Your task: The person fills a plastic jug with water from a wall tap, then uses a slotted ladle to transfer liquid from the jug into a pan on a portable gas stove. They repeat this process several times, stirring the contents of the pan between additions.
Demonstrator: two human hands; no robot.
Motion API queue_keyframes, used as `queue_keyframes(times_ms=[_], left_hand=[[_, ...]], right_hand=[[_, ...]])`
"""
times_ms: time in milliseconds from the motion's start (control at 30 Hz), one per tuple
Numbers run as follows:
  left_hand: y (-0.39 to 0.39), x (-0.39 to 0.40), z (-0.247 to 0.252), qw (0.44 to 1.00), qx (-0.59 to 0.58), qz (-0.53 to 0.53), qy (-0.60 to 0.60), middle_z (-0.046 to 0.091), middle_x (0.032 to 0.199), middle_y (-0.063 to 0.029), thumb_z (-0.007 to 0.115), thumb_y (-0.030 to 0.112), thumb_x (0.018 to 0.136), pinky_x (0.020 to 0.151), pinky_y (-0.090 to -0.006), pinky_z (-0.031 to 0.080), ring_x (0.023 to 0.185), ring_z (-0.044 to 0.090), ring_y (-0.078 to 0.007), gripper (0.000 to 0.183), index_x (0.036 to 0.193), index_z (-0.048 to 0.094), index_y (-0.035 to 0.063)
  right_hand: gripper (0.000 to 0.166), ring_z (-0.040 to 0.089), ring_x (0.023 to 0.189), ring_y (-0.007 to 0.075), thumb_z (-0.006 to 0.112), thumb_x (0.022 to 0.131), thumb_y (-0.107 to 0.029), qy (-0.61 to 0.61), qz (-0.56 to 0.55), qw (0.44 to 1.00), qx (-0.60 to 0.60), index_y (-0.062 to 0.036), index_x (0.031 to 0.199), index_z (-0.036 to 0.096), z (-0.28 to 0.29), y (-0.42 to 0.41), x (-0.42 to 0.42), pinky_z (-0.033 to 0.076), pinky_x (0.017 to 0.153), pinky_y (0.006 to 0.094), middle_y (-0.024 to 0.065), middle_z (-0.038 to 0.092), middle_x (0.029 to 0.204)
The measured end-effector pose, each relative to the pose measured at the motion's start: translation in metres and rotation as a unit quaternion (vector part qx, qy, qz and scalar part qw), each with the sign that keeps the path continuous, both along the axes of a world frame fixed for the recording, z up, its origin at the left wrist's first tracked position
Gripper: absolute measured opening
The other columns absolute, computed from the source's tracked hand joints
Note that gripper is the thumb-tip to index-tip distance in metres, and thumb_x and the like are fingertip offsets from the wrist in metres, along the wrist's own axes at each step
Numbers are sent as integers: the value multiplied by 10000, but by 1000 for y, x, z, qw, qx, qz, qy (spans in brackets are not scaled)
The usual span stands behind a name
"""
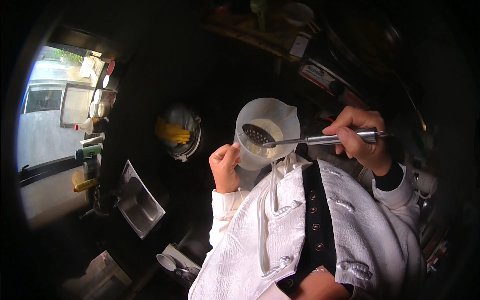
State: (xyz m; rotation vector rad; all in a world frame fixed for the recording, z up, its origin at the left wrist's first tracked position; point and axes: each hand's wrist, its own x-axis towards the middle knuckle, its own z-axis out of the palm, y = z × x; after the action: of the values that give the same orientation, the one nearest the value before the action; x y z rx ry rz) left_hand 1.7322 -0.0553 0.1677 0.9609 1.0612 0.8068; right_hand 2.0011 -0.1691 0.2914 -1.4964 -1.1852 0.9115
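My left hand (225, 167) grips the side of a translucent plastic pitcher (245, 116), probably by its handle, which the fingers hide. Pale, cream-coloured contents (275, 129) lie at the bottom of it. With my right hand (360, 135) I hold the metal handle of a slotted skimmer (258, 135). Its dark perforated head is inside the pitcher, tilted above the contents; whether it touches them I cannot tell. The pitcher's spout points away to the upper right.
A stainless steel sink (140, 202) is at the left. Yellow rubber gloves (174, 131) lie on a lined bin (183, 112). Jars and bottles (103, 97) line the windowsill. A printed box (317, 75) sits at the upper right, and a white bowl (166, 261) stands lower left.
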Motion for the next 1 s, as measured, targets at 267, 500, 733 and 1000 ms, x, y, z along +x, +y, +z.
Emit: queue_keyframes(times_ms=[267,500,733,1000], left_hand=[[6,-3,1,1000,-11,-20,11,437,548,29,637,127,847,518,-245,244,510,332,-62,336,551,496,54],[7,-7,1,1000,-1,-18,13,411,514,27,679,172,843,510,-244,260,496,333,-65,414,522,439,66],[7,-16,2,999,-1,-31,18,395,542,34,640,121,841,516,-259,242,513,317,-64,337,554,475,56],[6,-24,5,998,25,-39,42,415,528,24,668,116,826,507,-253,249,485,324,-62,336,551,491,41]], right_hand=[[102,630,583,102,613,807,-90,-74,22,996,40,2,793,655,-14,6,-2,483,527,228,60,670,694],[152,595,515,82,577,865,-130,28,35,999,-30,-6,796,633,-35,7,-16,457,479,218,52,654,664],[190,512,421,56,534,935,-188,261,13,950,-170,-17,863,578,-61,14,-30,393,405,193,67,607,607],[238,511,432,50,501,972,-214,301,26,934,-191,14,941,563,-97,9,-53,345,386,170,62,593,618]])
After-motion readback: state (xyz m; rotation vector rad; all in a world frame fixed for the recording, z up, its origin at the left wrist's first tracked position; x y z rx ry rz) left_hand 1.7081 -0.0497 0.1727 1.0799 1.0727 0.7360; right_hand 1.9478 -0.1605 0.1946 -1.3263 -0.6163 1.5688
